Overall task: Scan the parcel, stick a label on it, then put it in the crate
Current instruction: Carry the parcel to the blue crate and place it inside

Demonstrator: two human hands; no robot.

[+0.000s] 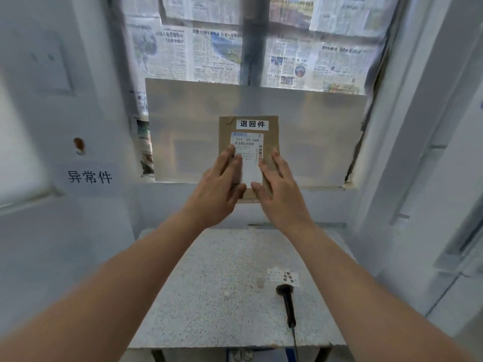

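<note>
At the centre of the frame, the brown parcel [248, 152] stands upright against a translucent panel [313, 137], with a white label [252, 124] along its top. The left hand [219, 190] and right hand [278, 190] lie flat and open against its lower part, fingers spread, gripping nothing. A scanner [287, 301] lies on the worktop [209, 296] at lower right.

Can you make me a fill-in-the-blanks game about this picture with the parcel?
1. Both hands, the left hand and the right hand, reach to the brown ____.
2. The white sticker sits at the parcel's ____ edge.
3. The black barcode scanner lies on the speckled ____.
4. The window behind is covered with ____.

Missing words: parcel; top; table; newspapers
</note>
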